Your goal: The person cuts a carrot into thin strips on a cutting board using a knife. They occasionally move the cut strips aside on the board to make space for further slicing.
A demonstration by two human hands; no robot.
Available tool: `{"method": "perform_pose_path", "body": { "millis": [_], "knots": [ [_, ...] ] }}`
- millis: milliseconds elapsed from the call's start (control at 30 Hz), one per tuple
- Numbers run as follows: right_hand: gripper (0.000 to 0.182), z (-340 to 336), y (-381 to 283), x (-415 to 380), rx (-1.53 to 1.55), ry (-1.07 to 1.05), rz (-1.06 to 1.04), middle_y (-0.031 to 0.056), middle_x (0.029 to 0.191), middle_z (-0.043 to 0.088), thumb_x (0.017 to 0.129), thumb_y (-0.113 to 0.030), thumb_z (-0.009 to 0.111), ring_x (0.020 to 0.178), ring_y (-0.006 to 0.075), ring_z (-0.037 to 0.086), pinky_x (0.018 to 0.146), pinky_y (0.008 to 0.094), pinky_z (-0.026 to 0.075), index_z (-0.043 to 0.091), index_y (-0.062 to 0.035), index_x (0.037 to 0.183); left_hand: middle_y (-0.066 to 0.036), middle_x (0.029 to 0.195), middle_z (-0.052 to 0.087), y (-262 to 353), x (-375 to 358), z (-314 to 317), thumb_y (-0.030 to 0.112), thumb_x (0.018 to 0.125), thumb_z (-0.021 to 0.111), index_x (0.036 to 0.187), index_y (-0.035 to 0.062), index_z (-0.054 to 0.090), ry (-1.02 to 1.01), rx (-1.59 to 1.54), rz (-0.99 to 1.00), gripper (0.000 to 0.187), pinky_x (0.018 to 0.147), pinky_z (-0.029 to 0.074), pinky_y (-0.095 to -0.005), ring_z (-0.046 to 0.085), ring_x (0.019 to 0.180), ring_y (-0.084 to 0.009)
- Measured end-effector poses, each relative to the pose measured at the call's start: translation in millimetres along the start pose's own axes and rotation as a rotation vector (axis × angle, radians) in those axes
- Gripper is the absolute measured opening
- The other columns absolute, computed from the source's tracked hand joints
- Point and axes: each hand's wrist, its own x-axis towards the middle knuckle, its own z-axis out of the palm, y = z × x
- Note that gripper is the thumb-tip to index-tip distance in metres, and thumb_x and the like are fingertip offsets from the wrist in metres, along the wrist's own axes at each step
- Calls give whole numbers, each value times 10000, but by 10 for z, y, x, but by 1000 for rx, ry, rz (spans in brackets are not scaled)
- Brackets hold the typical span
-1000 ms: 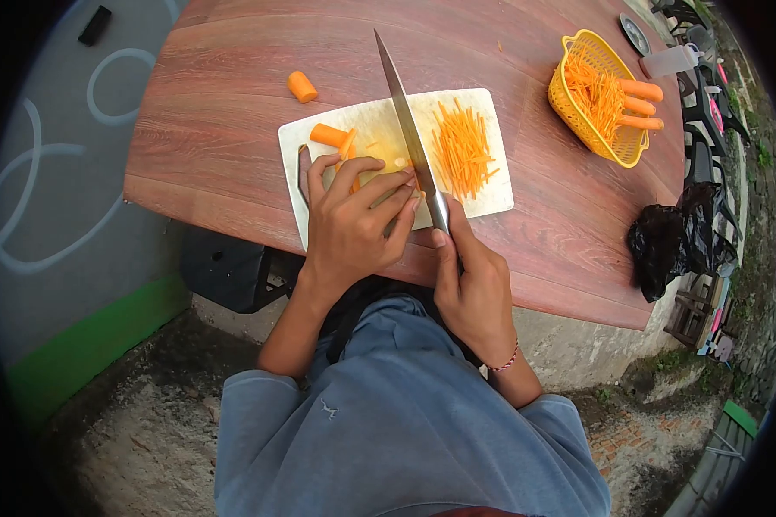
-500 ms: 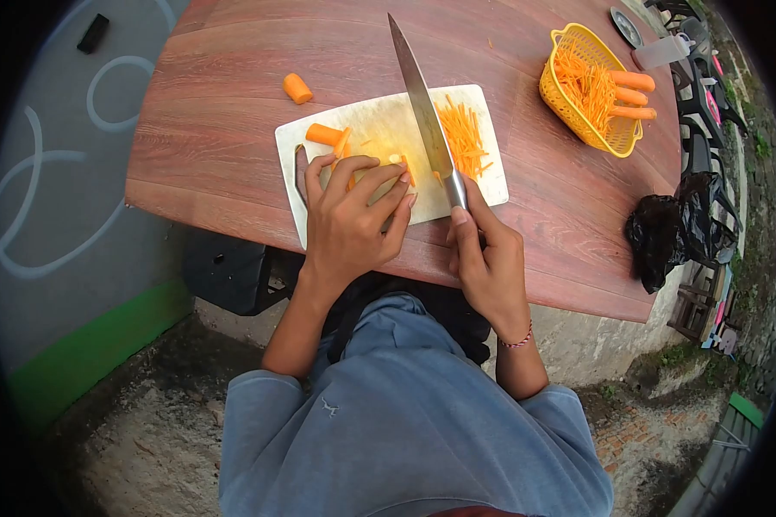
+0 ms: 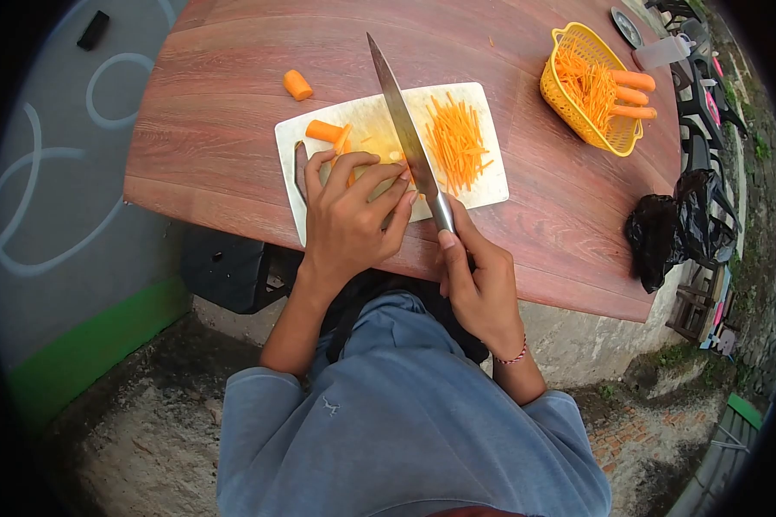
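Slicing carrot into matchsticks is the step in hand: the right hand (image 3: 483, 289) is wrapped tight round the chef's knife (image 3: 403, 129), and the left hand (image 3: 351, 220), fingers curled, pins a carrot slab (image 3: 394, 160) on the white cutting board (image 3: 319, 202). Next probably calls for thin, even cuts clear of the fingertips. Cut strips (image 3: 455, 138) lie right of the blade, a carrot chunk (image 3: 324, 132) and a stub (image 3: 297, 84) left; a yellow basket (image 3: 559, 95) stands well apart on the worktop (image 3: 233, 129).

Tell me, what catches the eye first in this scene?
The long knife stands out first, held in the right hand with its blade slanting across the white cutting board at the table's near edge. Beside the blade, the left hand presses down on carrot slices, with a bright pile of carrot strips on the board's right. A yellow basket with more carrots sits at the far right.
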Motion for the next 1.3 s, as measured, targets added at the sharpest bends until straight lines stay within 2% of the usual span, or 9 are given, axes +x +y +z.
{"method": "perform_pose_path", "body": {
  "millis": [333, 433, 600, 700, 767, 833, 933, 1033, 1300],
  "knots": [
    [441, 38, -7, -53, -42, 16, -27, 347, 1117, 709, 1083, -91, 602, 1042, 465, 748, 883, 429, 578, 562, 56, 1497, 4, 1122, 774, -2, -3, -1, 236, 898, 795, 1006, 71, 840, -6, -12, -5, 202, 1095, 371, -553, 655, 1116, -236],
    [449, 63, -1, -63, -108, 23, -57, 326, 1066, 716, 1076, -87, 611, 980, 476, 744, 836, 434, 585, 557, 53, 1500, 4, 1119, 775, -4, 0, 0, 231, 896, 794, 1004, 70, 841, -4, -14, -10, 199, 1101, 369, -555, 659, 1110, -233],
    [457, 199, 87, -19, -254, 136, -300, 279, 904, 693, 1066, -91, 617, 787, 449, 719, 701, 496, 571, 551, 51, 1496, 3, 1113, 777, -11, 9, -13, 214, 893, 786, 1007, 69, 841, -16, 0, 9, 193, 1113, 365, -558, 667, 1106, -227],
    [455, 165, 14, 58, -251, 100, -249, 285, 887, 692, 1067, -109, 616, 767, 459, 709, 689, 524, 562, 553, 55, 1487, 4, 1111, 779, -15, 9, -12, 207, 894, 780, 1002, 69, 841, -27, 4, 6, 186, 1118, 363, -561, 671, 1106, -226],
    [457, 166, 37, 159, -244, 102, -265, 295, 887, 693, 1069, -117, 614, 779, 467, 711, 690, 526, 558, 550, 53, 1490, 5, 1112, 780, -9, 13, -26, 205, 894, 777, 997, 68, 841, -34, 6, 7, 183, 1119, 362, -562, 671, 1107, -225],
    [460, 131, 18, 241, -239, 108, -281, 304, 887, 694, 1072, -124, 612, 791, 476, 713, 692, 528, 554, 547, 50, 1492, 3, 1098, 799, 9, 30, -46, 143, 862, 797, 1024, 81, 853, -41, 20, 6, 182, 1090, 390, -502, 683, 1091, -242],
    [440, 26, -53, 277, -167, 18, -102, 332, 899, 692, 1077, -128, 606, 829, 492, 718, 710, 523, 550, 563, 43, 1480, -2, 1083, 799, 20, 32, -38, 139, 863, 800, 1022, 81, 853, -21, 18, 3, 177, 1086, 396, -488, 684, 1085, -240],
    [416, -18, 26, 245, -155, 44, -134, 335, 921, 697, 1080, -128, 605, 860, 499, 721, 726, 511, 549, 584, 38, 1462, 11, 1111, 784, 2, 8, -9, 189, 884, 795, 969, 66, 840, -12, 10, 1, 156, 1111, 372, -545, 684, 1092, -226],
    [442, -84, 100, 169, -40, 83, -121, 352, 1049, 703, 1085, -132, 610, 984, 473, 743, 846, 443, 574, 574, 47, 1488, 2, 1124, 799, 16, -5, 1, 195, 881, 803, 983, 63, 846, 0, 10, 0, 172, 1107, 379, -531, 683, 1095, -223]
  ]
}}
